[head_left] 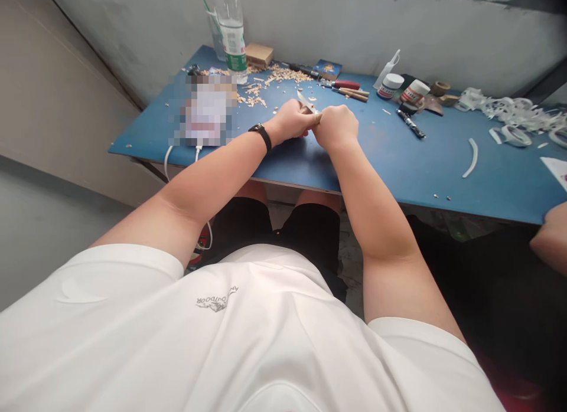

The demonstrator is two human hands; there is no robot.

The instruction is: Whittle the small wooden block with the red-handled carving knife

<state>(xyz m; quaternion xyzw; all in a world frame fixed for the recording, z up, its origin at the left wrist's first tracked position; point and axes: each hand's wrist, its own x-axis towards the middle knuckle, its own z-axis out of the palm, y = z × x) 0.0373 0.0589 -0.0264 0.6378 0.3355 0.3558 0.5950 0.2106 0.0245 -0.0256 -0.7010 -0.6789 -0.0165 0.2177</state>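
Both of my hands meet over the blue tabletop near its front edge. My right hand [337, 127] is closed in a fist around a knife, its handle hidden by the fingers. The knife's bright blade [303, 100] points up and to the left, above my left hand. Closed fingers of my left hand [289, 123], below a black wristwatch, grip a small brown wooden piece [305, 110]. Most of that piece is covered, so its shape cannot be made out. Blade and wooden piece lie very close together; whether they touch is unclear.
Wood shavings [287, 74] lie behind my hands, near a bottle [234, 46] and a wooden block [259, 54]. Red-handled and wooden-handled tools [352, 93], white jars [390, 84] and white strips [509, 111] lie rightward. Another person's arm [551, 238] shows at the right edge.
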